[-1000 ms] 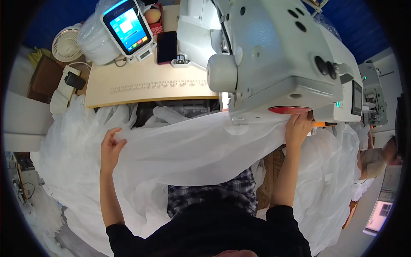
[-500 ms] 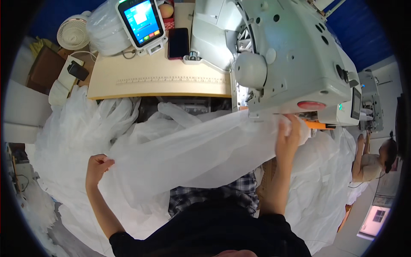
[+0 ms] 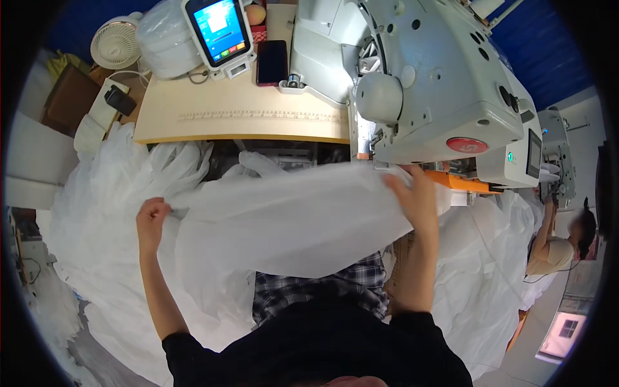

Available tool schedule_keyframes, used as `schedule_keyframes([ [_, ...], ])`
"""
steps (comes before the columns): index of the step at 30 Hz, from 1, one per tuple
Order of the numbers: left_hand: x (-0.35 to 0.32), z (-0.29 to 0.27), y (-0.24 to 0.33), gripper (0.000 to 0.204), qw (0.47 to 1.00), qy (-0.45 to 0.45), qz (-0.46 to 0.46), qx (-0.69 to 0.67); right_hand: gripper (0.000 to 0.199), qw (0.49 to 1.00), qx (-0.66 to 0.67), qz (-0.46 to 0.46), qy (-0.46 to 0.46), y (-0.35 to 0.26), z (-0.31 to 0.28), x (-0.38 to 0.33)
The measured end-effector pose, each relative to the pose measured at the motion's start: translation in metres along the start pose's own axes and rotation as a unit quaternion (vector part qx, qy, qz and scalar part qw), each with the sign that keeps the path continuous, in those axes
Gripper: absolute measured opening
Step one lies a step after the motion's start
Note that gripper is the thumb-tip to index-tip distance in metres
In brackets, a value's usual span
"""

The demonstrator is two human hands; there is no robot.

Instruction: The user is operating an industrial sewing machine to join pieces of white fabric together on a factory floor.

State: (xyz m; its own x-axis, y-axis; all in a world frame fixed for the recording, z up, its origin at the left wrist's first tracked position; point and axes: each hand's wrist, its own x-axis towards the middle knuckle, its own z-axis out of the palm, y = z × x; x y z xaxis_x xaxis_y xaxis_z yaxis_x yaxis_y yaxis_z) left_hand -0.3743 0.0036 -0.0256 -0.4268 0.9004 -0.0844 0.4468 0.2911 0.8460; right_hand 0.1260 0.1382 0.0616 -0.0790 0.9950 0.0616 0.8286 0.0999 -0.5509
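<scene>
A sheet of thin white fabric (image 3: 290, 219) stretches across my lap, its far edge running under the head of a large pale sewing machine (image 3: 445, 90). My left hand (image 3: 152, 217) is closed at the sheet's left end, with a pinched bit of fabric at the fingertips. Near the machine's needle area, my right hand (image 3: 416, 197) lies on the fabric's right part, thumb and fingers spread apart. The fingertips are partly hidden close under the machine head.
Beyond the fabric is a wooden table (image 3: 245, 122) with a printed ruler, a phone (image 3: 271, 63) and a lit control screen (image 3: 219, 31). A small fan (image 3: 115, 44) stands at the far left. White fabric heaps (image 3: 97, 245) flank me. Another person (image 3: 558, 248) works at the right.
My left hand has risen slightly away from me. My right hand has shifted left along the fabric, its thumb spreading out. The sheet hangs fuller and less slanted.
</scene>
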Motion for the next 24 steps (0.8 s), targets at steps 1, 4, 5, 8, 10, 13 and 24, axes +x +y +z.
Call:
schedule_keyframes([
  [1,0.001,0.005,0.002,0.013,0.999,-0.031,0.008,-0.021,0.039,0.992,0.088,0.076,-0.049,0.017,-0.01,-0.009],
  [4,0.004,0.018,0.019,0.009,0.963,-0.215,-0.112,-0.117,0.034,0.991,-0.024,0.097,-0.092,0.06,-0.028,-0.042],
  [5,0.006,0.021,0.026,0.008,0.913,-0.331,-0.167,-0.169,0.03,0.965,-0.235,0.085,-0.083,0.068,-0.029,-0.051],
  [8,0.02,0.027,0.046,0.008,0.919,-0.163,-0.175,-0.314,0.024,0.949,0.271,0.163,0.003,0.072,-0.028,-0.066],
  [10,0.023,0.028,0.052,0.009,0.905,-0.101,-0.176,-0.373,0.02,0.921,0.314,0.173,0.153,0.061,-0.022,-0.058],
  [13,0.02,0.032,0.052,0.012,0.98,-0.171,0.036,-0.093,0.018,0.957,-0.022,0.056,0.285,0.039,-0.021,-0.035],
  [24,0.012,0.055,0.117,0.008,0.991,-0.088,0.087,-0.045,0.021,0.936,-0.245,0.176,0.184,0.052,-0.047,-0.012],
])
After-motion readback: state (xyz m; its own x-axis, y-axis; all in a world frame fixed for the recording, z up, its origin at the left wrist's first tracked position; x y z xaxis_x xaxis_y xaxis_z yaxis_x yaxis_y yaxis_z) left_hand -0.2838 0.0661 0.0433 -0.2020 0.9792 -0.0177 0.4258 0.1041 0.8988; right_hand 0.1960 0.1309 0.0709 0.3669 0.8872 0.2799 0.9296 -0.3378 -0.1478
